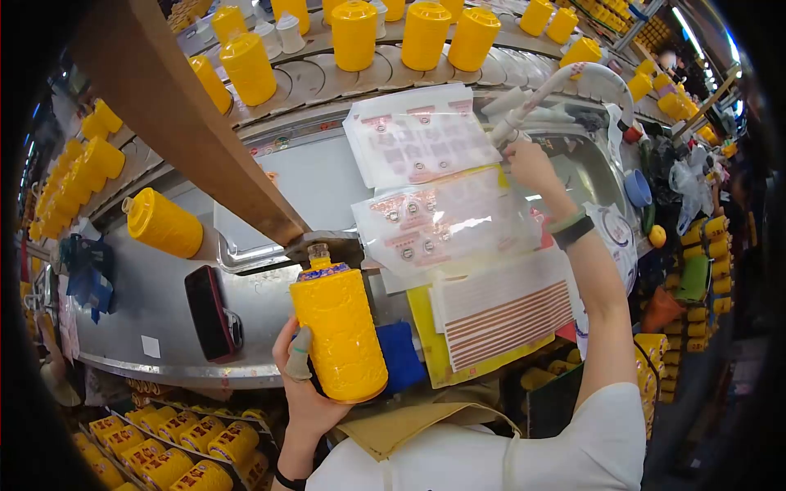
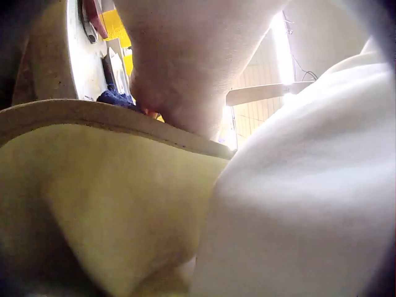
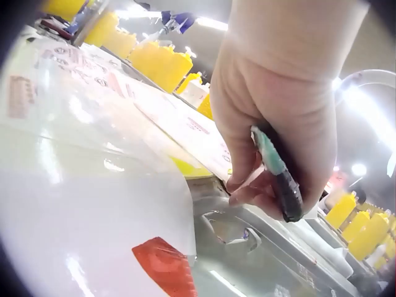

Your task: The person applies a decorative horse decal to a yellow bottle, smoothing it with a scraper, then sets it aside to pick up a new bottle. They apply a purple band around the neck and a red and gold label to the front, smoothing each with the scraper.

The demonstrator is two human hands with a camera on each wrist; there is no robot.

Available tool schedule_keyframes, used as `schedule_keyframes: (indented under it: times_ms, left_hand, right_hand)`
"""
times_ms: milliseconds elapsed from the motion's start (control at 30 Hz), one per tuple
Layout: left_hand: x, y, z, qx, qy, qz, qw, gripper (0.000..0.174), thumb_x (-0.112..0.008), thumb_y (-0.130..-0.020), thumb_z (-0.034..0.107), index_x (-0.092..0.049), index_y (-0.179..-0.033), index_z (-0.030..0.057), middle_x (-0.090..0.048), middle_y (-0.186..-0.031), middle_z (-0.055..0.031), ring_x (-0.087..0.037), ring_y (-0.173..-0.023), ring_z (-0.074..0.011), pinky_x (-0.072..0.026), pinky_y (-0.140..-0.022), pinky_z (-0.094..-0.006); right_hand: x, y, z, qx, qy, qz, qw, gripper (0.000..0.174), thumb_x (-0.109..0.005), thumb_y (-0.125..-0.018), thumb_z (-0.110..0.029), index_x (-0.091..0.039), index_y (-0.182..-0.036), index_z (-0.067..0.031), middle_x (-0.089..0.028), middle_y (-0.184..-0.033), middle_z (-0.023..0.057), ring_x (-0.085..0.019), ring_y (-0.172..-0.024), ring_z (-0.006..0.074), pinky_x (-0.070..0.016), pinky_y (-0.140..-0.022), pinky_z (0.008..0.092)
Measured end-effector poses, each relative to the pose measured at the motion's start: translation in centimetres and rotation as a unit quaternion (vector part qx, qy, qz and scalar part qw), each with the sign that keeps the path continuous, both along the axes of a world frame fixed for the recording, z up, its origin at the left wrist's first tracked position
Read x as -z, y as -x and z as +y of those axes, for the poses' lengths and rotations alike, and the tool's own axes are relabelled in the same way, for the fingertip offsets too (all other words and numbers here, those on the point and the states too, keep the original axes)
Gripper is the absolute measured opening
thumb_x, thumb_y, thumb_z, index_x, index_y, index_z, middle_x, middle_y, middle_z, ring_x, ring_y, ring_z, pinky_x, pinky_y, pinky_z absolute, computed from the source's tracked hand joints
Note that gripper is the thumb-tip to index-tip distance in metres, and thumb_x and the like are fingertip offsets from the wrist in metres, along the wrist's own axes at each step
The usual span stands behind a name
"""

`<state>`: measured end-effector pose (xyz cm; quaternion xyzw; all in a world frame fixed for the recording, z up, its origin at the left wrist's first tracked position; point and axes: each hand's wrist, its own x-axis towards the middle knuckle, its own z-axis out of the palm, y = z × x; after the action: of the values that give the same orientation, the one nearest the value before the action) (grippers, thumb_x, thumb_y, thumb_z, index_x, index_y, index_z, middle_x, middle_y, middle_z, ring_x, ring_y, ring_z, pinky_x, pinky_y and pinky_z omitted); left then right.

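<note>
The left hand (image 1: 313, 403) was curled round the lower side of a yellow bottle (image 1: 339, 335), its thumb in a grey-green cover (image 1: 300, 353). The right hand (image 1: 536, 172) was well apart from it, fingers bent inward near the end of a white hose (image 1: 514, 123). In the right wrist view a narrow green-and-dark piece (image 3: 277, 173) showed against that hand; whether the fingers gripped it or the hose could not be told.

The bottle was held slightly tilted over the near edge of the metal counter (image 1: 164, 299), clear neck up, close to the foot of a wooden post (image 1: 196, 123). A blue cloth (image 1: 401, 358) lay just beside it, with printed sheets (image 1: 422, 143) farther over and a phone (image 1: 206, 315) on the counter.
</note>
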<state>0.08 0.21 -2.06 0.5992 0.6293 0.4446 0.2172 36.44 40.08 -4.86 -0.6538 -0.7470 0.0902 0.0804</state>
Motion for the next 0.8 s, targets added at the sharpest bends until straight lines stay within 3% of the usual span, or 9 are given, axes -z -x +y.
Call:
schedule_keyframes:
  times_ms: [100,400,633,733,800]
  left_hand:
    - [-0.4,-0.2,0.3,-0.001,0.003,-0.021,1.000,0.115,-0.102,-0.058,0.024,-0.040,-0.153,0.0083,-0.029,-0.156,-0.0155,-0.046,-0.139,-0.0303,-0.0446,-0.113,-0.0427]
    - [-0.5,-0.2,0.4,-0.008,0.014,-0.019,1.000,0.114,-0.103,-0.058,0.024,-0.042,-0.152,0.0096,-0.030,-0.154,-0.0145,-0.048,-0.137,-0.0288,-0.0464,-0.111,-0.0417]
    - [-0.4,-0.1,0.4,-0.002,-0.005,-0.005,1.000,0.114,-0.102,-0.058,0.023,-0.040,-0.153,0.0106,-0.030,-0.155,-0.0155,-0.050,-0.135,-0.0307,-0.0473,-0.111,-0.0427]
    - [-0.5,-0.2,0.5,0.000,-0.007,-0.004,1.000,0.115,-0.102,-0.058,0.023,-0.039,-0.153,0.0103,-0.029,-0.155,-0.0163,-0.050,-0.135,-0.0315,-0.0473,-0.111,-0.0429]
    - [-0.7,-0.2,0.5,-0.003,-0.009,0.017,1.000,0.115,-0.103,-0.058,0.023,-0.039,-0.153,0.0099,-0.029,-0.155,-0.0165,-0.050,-0.134,-0.0317,-0.0469,-0.111,-0.0435]
  right_hand:
    - [0.5,-0.6,0.5,-0.011,0.005,0.026,1.000,0.025,-0.065,-0.091,-0.012,-0.079,-0.111,-0.0142,-0.076,-0.111,0.0159,-0.072,-0.104,0.0375,-0.0561,-0.092,0.0485]
    - [-1.2,1.3,-0.8,-0.009,-0.032,-0.023,0.999,0.020,-0.066,-0.091,-0.016,-0.080,-0.105,-0.0133,-0.076,-0.105,0.0170,-0.073,-0.100,0.0392,-0.0573,-0.088,0.0496]
    - [-2.0,3.0,-0.2,-0.008,-0.031,0.005,0.999,0.020,-0.069,-0.088,-0.021,-0.079,-0.100,-0.0096,-0.076,-0.101,0.0200,-0.073,-0.096,0.0408,-0.0578,-0.086,0.0499]
    - [-3.5,6.0,0.6,-0.036,-0.031,0.080,0.996,0.022,-0.071,-0.086,-0.025,-0.077,-0.094,-0.0054,-0.076,-0.093,0.0191,-0.074,-0.088,0.0357,-0.0583,-0.082,0.0470]
    - [-6.1,9.1,0.4,-0.025,-0.001,0.304,0.952,0.026,-0.073,-0.089,-0.027,-0.074,-0.095,-0.0021,-0.074,-0.086,0.0142,-0.074,-0.078,0.0261,-0.0582,-0.075,0.0402]
